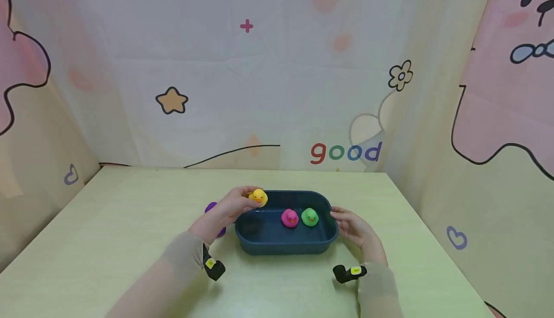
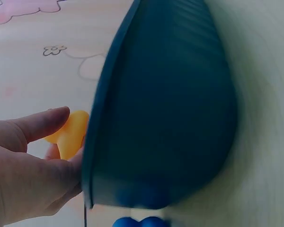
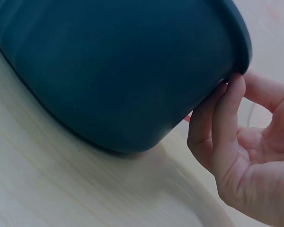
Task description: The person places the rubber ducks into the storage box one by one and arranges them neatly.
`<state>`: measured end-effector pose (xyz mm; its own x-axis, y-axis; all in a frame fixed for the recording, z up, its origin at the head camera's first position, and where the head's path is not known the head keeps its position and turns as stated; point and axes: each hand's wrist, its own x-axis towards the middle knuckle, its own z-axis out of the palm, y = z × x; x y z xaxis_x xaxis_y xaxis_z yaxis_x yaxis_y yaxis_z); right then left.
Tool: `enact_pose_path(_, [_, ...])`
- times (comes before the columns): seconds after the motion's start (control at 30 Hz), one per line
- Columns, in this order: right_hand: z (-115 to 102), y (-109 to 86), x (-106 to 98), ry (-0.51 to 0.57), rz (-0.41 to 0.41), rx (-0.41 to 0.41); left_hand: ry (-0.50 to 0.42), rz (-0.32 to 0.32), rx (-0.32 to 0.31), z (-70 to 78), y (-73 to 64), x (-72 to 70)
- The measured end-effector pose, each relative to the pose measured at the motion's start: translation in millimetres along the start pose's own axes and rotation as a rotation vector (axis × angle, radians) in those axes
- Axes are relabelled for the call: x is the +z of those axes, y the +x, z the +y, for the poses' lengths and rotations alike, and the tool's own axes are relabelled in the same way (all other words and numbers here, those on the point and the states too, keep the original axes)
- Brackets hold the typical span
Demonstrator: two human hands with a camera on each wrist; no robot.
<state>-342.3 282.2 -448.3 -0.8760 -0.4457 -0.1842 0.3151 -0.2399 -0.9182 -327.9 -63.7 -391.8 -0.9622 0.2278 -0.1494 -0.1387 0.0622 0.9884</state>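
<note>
In the head view, my left hand (image 1: 231,207) pinches a yellow rubber duck (image 1: 258,197) between thumb and fingers, over the left back corner of a dark blue basin (image 1: 285,249). The duck (image 2: 72,135) shows between thumb and fingers in the left wrist view, beside the basin's rim. Inside the basin, a pink rubber duck (image 1: 290,218) and a green rubber duck (image 1: 309,217) sit side by side toward the right. My right hand (image 1: 357,229) holds the basin's right end, its bent fingers (image 3: 226,113) right at the rim in the right wrist view.
A purple object (image 1: 210,206) lies left of the basin, mostly hidden behind my left hand and wrist. The basin stands on a pale wooden table (image 1: 143,212). A printed cloth backdrop (image 1: 277,92) rises at the table's back edge.
</note>
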Motion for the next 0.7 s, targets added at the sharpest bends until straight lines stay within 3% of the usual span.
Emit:
enact_pose_path(0.3, [0,-0.7,4,-0.017,0.002,-0.017,0.040,0.023,-0.014,-11.7,8.2,25.3])
enact_pose_path(0.7, [-7,-8.5,11,0.019,-0.036,-0.024,0.136,0.040,-0.067,-21.3,22.2,37.3])
